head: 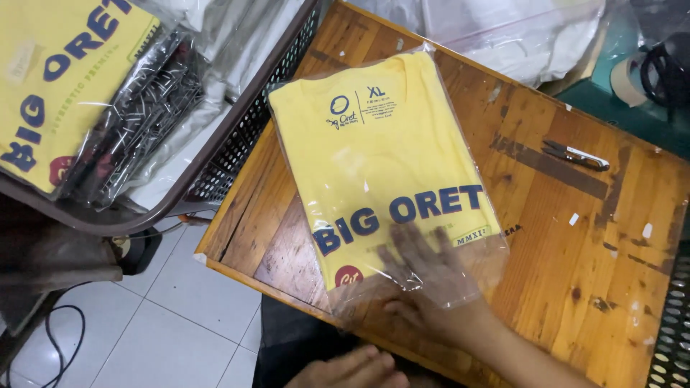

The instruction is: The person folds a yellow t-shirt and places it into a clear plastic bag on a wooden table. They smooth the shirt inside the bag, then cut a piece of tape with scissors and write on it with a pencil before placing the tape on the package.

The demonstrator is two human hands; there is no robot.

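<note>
Wooden table [575, 237] bears bagged yellow shirt [381, 158] over white floor tiles [180, 316]

Both hands were bare: no gloves, rings or watch showed. The right hand [420, 269] was seen blurred through clear plastic film, its forearm bare with no sleeve reaching the wrist. Of the left hand [352, 368] only the fingers and knuckles showed at the bottom edge, also uncovered. Dark clothing lay below them.
</note>
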